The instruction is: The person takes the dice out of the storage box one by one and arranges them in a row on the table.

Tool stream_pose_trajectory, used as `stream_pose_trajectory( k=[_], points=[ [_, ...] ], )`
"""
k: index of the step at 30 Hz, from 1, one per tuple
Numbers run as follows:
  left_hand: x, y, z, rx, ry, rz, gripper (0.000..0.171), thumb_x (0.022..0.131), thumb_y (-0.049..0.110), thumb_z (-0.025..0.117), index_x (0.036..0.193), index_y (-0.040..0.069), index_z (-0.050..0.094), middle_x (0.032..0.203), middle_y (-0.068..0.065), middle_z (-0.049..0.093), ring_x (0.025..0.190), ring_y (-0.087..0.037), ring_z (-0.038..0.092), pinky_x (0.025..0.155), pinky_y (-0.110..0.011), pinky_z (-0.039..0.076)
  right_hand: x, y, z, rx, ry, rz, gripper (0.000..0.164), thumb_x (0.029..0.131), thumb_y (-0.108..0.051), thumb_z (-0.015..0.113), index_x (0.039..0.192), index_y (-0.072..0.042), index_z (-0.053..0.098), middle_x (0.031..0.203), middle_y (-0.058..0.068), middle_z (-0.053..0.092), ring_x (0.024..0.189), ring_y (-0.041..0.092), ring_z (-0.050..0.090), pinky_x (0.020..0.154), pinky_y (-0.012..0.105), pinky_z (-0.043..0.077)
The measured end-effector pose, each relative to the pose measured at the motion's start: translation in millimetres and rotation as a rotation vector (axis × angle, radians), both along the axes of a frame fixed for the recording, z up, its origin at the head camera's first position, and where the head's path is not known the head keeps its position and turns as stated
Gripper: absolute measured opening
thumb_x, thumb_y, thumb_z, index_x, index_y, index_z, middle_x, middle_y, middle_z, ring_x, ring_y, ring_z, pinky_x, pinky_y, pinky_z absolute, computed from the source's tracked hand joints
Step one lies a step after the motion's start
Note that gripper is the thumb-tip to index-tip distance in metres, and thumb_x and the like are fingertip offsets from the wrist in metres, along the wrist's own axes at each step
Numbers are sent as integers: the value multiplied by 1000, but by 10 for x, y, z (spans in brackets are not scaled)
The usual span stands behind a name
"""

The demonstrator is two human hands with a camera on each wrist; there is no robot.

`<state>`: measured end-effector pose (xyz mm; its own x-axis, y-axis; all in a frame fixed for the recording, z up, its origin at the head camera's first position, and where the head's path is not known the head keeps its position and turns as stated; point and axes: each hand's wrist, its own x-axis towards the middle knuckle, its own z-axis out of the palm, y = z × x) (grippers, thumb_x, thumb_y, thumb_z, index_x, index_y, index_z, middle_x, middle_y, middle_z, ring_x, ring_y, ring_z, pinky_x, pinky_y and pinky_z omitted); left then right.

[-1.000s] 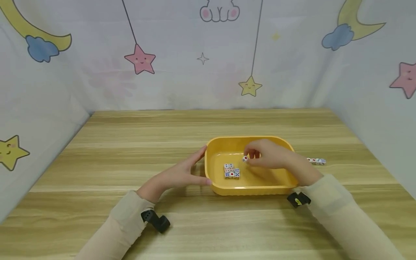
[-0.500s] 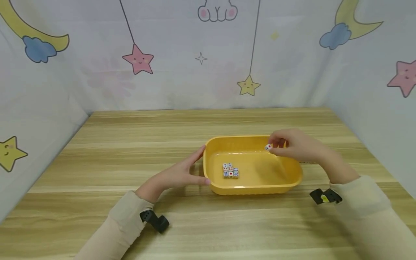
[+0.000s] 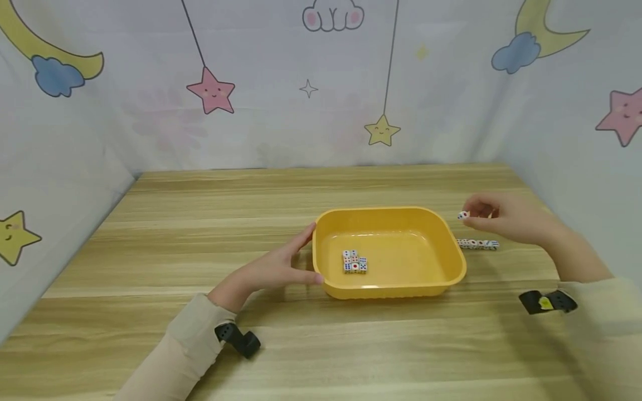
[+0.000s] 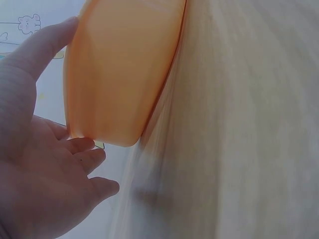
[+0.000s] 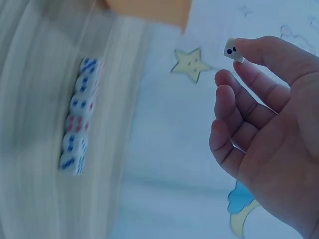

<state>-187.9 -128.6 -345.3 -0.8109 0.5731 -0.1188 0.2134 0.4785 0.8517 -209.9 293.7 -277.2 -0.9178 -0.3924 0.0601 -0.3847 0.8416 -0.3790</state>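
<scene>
Our R hand [image 3: 516, 217], right of frame, pinches one white die [image 3: 463, 215] betw. thumb and index, clear of the table [image 3: 351, 356]. Our L hand [image 3: 267, 274], left of ctr, is spread, not clenched, thumb and a finger touching the L end of the yellow tray [image 3: 391, 292]. A dice cluster [image 3: 355, 262] sits in the tray's L part, approx. mid-frame; a dice row [image 3: 478, 244] lies just beside its R end. We'd judge best: light, firm pinch; other fingers clear of the row; L hand steady so the tray doesn't slide.
</scene>
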Motion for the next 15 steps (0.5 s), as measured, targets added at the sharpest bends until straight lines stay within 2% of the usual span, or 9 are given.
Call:
stream_pose_trajectory(
  k=[5, 8, 15],
  points=[
    [8, 5, 21, 0, -2, -13, 102, 72, 41, 73, 143, 36, 0, 148, 14, 5, 137, -10, 7, 109, -49, 9, -12, 305, -94, -31, -13, -29, 18, 86, -25, 60, 97, -10, 61, 87, 1, 62, 74, 2, 53, 62, 22, 45],
    [29, 13, 59, -6, -12, -12, 102, 73, 37, 72, 144, 32, -1, 149, 11, 5, 137, -12, 7, 109, -48, 9, -21, 465, -153, -44, -30, -47, 19, 87, -23, 59, 96, -7, 61, 88, 5, 63, 74, 1, 53, 62, 22, 46],
    [151, 47, 264, 5, -44, -9, 101, 75, 30, 72, 146, 22, 0, 151, 3, 4, 138, -16, 7, 110, -46, 9, -11, 696, -224, 5, -65, -151, 27, 87, -33, 58, 99, -9, 60, 94, 7, 63, 75, -4, 50, 63, 26, 45]
  ],
)
